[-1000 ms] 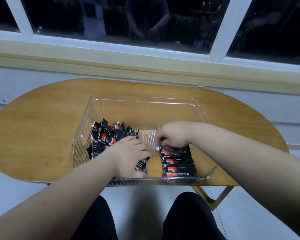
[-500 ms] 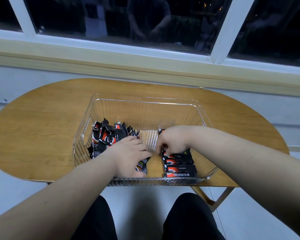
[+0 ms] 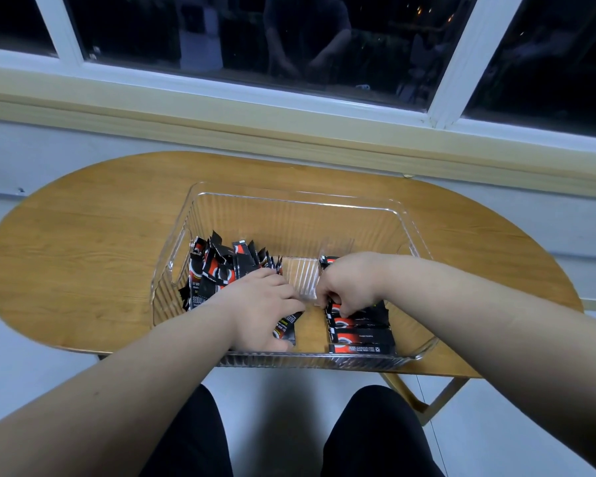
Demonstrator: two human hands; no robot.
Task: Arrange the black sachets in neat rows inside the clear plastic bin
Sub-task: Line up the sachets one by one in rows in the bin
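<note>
The clear plastic bin (image 3: 289,197) lay bare in its far half, with a strip free between the loose black sachets (image 3: 221,266) centre-left and the neat row (image 3: 362,335) lower right. Left hand (image 3: 258,311) lay flat on the heap, grip spread. Right hand (image 3: 350,284) pinched a row sachet, lower than a second ago.
</note>
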